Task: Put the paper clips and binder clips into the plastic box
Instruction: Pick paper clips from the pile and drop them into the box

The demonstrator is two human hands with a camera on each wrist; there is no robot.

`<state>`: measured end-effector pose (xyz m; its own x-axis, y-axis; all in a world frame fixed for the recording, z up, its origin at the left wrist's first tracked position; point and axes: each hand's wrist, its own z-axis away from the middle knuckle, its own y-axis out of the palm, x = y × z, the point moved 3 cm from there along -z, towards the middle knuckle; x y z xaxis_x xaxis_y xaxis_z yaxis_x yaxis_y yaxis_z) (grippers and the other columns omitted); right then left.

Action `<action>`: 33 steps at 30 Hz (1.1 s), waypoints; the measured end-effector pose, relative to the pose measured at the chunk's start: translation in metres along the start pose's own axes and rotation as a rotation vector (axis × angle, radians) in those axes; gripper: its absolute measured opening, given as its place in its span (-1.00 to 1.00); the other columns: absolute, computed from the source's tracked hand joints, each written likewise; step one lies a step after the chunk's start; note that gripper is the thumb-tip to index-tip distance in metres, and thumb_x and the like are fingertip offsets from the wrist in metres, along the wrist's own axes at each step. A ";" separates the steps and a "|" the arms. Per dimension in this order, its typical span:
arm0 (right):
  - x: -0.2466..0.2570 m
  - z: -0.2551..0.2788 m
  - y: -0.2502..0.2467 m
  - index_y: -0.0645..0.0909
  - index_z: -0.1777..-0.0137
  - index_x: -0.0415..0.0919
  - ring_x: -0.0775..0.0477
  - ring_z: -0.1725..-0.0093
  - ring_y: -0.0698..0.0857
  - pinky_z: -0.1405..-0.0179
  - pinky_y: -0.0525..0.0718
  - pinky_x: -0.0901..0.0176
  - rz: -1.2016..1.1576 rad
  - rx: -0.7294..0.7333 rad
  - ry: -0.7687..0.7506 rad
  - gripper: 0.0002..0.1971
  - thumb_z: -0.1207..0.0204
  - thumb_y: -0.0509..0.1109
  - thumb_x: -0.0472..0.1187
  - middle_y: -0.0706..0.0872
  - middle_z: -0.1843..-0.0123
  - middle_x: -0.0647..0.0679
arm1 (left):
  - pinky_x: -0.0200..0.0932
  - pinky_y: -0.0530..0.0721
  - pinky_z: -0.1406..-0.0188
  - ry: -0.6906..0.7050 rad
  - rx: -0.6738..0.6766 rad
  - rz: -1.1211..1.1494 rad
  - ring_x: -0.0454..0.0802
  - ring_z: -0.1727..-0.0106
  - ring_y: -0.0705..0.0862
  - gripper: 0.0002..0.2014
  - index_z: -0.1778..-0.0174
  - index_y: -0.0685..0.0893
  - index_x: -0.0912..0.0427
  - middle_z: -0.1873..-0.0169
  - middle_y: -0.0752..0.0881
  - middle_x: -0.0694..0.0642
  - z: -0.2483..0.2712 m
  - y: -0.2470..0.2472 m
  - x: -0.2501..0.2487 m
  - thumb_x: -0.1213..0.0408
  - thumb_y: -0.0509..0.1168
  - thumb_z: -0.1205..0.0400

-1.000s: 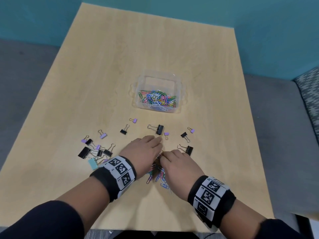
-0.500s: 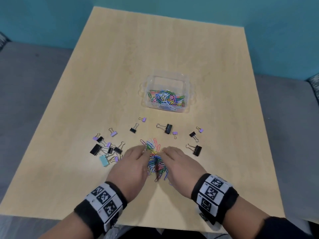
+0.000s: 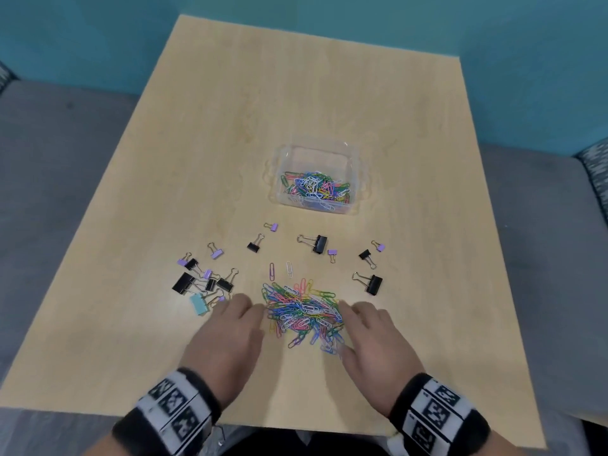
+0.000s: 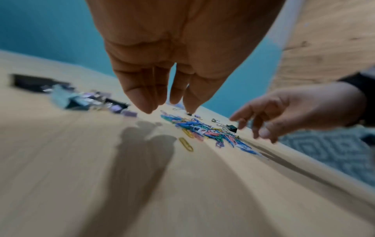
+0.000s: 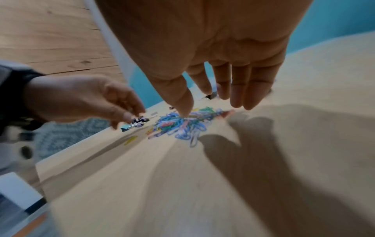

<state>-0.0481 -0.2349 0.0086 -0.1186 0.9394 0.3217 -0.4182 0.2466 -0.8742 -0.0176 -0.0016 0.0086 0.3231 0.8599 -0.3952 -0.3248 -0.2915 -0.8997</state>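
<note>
Now: paper clip pile [image 3: 304,311] lies between my hands, left hand [image 3: 230,337] and right hand [image 3: 371,340] equally near, fingers loose, holding nothing.

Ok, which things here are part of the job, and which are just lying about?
Job: paper clip pile between left hand and right hand; scattered binder clips; plastic box, already holding clips.
Lying about: nothing but the table itself.
</note>
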 end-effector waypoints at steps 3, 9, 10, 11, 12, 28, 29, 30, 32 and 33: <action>-0.005 0.008 0.010 0.28 -0.46 -0.03 -0.16 -0.13 0.55 -0.09 0.58 0.05 -0.089 0.059 0.142 -0.46 -0.48 0.26 -0.06 0.39 -0.22 -0.04 | -0.06 0.59 0.28 -0.264 0.116 0.127 0.16 0.22 0.65 -0.80 0.02 0.60 0.13 0.12 0.55 0.03 0.019 0.008 0.010 0.25 0.40 -0.47; 0.026 -0.014 0.012 0.42 -0.23 0.00 -0.04 0.00 0.55 0.09 0.54 0.13 -0.260 -0.019 0.061 -0.70 -0.51 0.32 -0.07 0.41 -0.13 0.06 | -0.10 0.51 0.22 -0.195 -0.008 0.306 -0.03 0.23 0.53 -0.90 0.13 0.58 0.02 0.20 0.49 -0.09 -0.006 0.011 -0.009 0.34 0.29 -0.54; 0.025 -0.014 0.008 0.42 -0.24 0.01 -0.02 -0.02 0.53 0.09 0.54 0.15 -0.255 -0.042 0.066 -0.67 -0.50 0.33 -0.05 0.41 -0.13 0.07 | -0.07 0.55 0.20 -0.174 -0.039 0.277 0.00 0.20 0.54 -0.89 0.11 0.60 0.05 0.17 0.52 -0.06 -0.013 0.007 -0.010 0.36 0.28 -0.54; 0.022 -0.013 0.005 0.40 -0.30 0.03 -0.02 -0.08 0.49 0.06 0.55 0.15 -0.230 -0.052 0.084 -0.61 -0.49 0.34 -0.03 0.41 -0.17 0.07 | -0.03 0.60 0.14 -0.138 -0.066 0.214 0.05 0.14 0.56 -0.83 0.03 0.63 0.10 0.10 0.57 0.01 -0.021 0.004 -0.009 0.41 0.29 -0.52; 0.018 -0.012 0.002 0.34 -0.38 0.04 -0.03 -0.17 0.45 0.02 0.57 0.15 -0.187 -0.041 0.110 -0.52 -0.47 0.35 0.00 0.39 -0.23 0.06 | 0.03 0.63 0.05 -0.096 -0.080 0.131 0.14 0.04 0.58 -0.72 -0.09 0.64 0.15 -0.02 0.62 0.11 -0.032 0.004 -0.007 0.45 0.31 -0.48; 0.008 -0.009 0.004 0.12 -0.57 -0.03 -0.17 -0.20 0.43 -0.10 0.60 -0.01 0.012 0.021 0.084 -0.14 -0.35 0.41 0.20 0.36 -0.37 -0.01 | 0.13 0.59 -0.20 0.005 0.151 -0.039 0.19 -0.30 0.40 -0.17 -0.53 0.31 0.06 -0.42 0.42 0.12 -0.028 0.018 -0.002 -0.07 0.41 -0.34; 0.010 -0.012 0.006 0.10 -0.58 -0.02 -0.16 -0.19 0.42 -0.10 0.60 -0.01 0.025 0.034 0.080 -0.12 -0.34 0.41 0.22 0.36 -0.37 -0.01 | 0.14 0.60 -0.17 -0.003 0.166 -0.062 0.18 -0.28 0.38 -0.14 -0.55 0.27 0.04 -0.42 0.41 0.11 -0.031 0.021 -0.004 -0.08 0.41 -0.33; 0.014 -0.017 0.008 0.09 -0.58 -0.02 -0.16 -0.19 0.41 -0.10 0.59 -0.02 0.033 0.030 0.056 -0.12 -0.35 0.42 0.22 0.37 -0.37 -0.02 | 0.14 0.62 -0.13 0.005 0.159 -0.083 0.17 -0.26 0.38 -0.15 -0.54 0.27 0.03 -0.39 0.42 0.11 -0.036 0.023 -0.008 -0.06 0.42 -0.33; 0.023 -0.031 0.010 0.15 -0.57 -0.03 -0.17 -0.18 0.41 -0.11 0.59 -0.03 0.034 0.006 0.012 -0.19 -0.40 0.41 0.17 0.39 -0.36 -0.05 | 0.10 0.66 -0.03 0.028 0.118 -0.100 0.15 -0.20 0.40 -0.22 -0.49 0.34 0.01 -0.31 0.47 0.10 -0.047 0.024 -0.015 -0.03 0.45 -0.35; 0.026 -0.038 0.010 0.19 -0.56 -0.05 -0.17 -0.18 0.41 -0.11 0.60 -0.03 0.032 0.004 0.006 -0.24 -0.42 0.42 0.12 0.41 -0.35 -0.07 | 0.06 0.67 0.01 0.028 0.111 -0.105 0.14 -0.17 0.42 -0.28 -0.45 0.39 0.00 -0.27 0.49 0.10 -0.052 0.024 -0.017 -0.01 0.46 -0.37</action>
<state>-0.0207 -0.1988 -0.0055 -0.1266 0.9481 0.2916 -0.4178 0.2157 -0.8826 0.0149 -0.0447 -0.0161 0.3847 0.8706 -0.3067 -0.3840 -0.1512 -0.9109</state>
